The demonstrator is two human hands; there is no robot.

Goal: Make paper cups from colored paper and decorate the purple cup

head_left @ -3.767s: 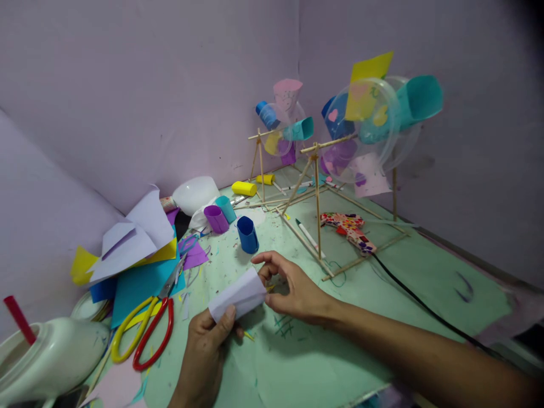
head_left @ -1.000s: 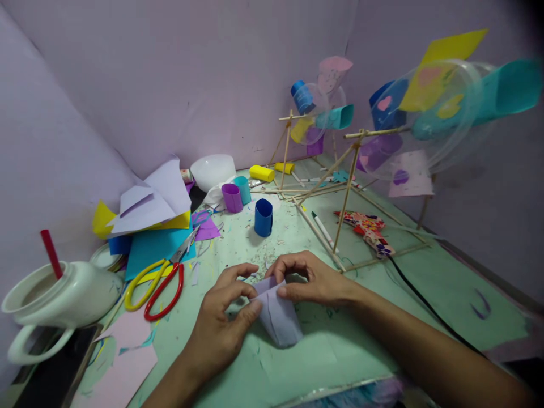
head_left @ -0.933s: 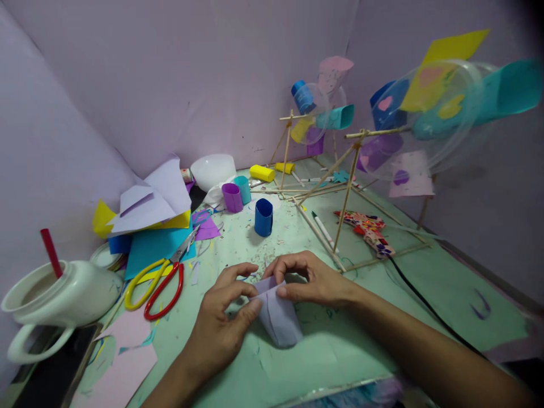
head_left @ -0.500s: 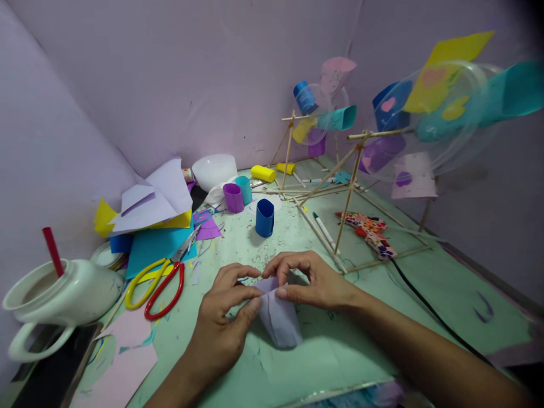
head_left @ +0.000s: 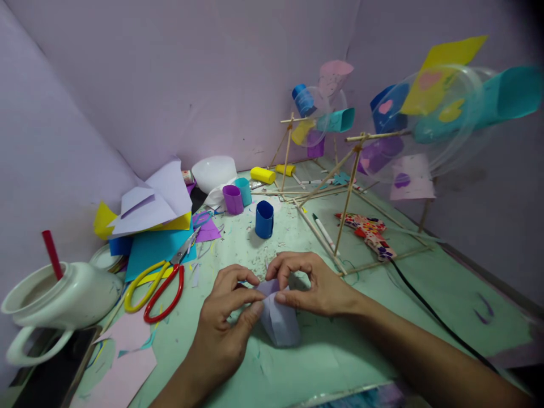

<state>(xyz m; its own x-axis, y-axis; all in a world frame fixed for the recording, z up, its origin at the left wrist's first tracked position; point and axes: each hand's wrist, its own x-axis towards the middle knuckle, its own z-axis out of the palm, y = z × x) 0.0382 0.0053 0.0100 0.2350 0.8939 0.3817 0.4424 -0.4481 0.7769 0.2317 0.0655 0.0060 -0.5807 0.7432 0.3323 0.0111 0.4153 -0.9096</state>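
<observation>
Between my two hands is a pale lilac paper cup, tilted, its open rim facing away from me and a seam running down its near side. My left hand pinches the rim on the left with thumb and fingers. On the other side, my right hand has its thumb outside the rim and its fingertips at the far edge. Beyond my hands a dark blue paper cup stands upright. Farther back are a purple paper cup and a teal paper cup.
Scissors lie left, beside stacked coloured paper and a white pot. Right are two stick-framed wheels with paper cups, the nearer wheel looming large. A patterned glue gun trails a black cord. Yellow paper rolls lie behind.
The lilac cup's rim has opened slightly and its body has turned a little in my fingers. Both hands keep nearly the same place and grip.
</observation>
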